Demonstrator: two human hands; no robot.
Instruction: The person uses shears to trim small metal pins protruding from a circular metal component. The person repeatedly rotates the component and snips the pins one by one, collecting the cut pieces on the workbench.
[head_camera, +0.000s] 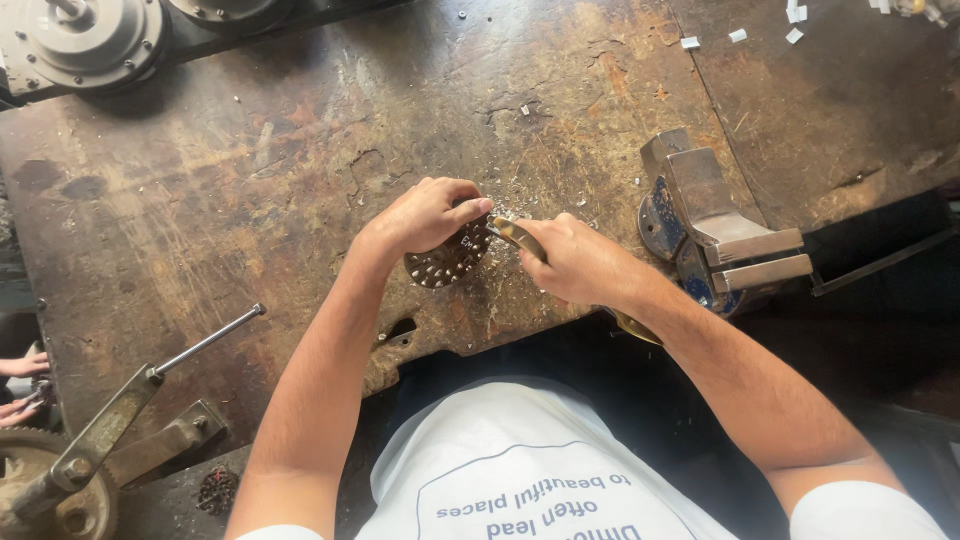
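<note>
Frame centre: left hand (425, 215) is pinning a round studded metal disc (450, 258) flat on the surface (250, 180), fingers closed over its top edge. Right hand (575, 262) is gripping a brass-coloured tool (515, 237), tip touching the disc. Disc is looking stiff, fairly heavy, rough-faced; rim seems the safest hold.

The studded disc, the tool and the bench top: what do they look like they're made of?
Studded disc under the left hand: dark metal, seemingly, with shiny raised studs. Tool in the right hand: brassy, polished metal by its yellow glint. Bench top: probably steel plate, rusty brown, scratched and pitted.
</note>
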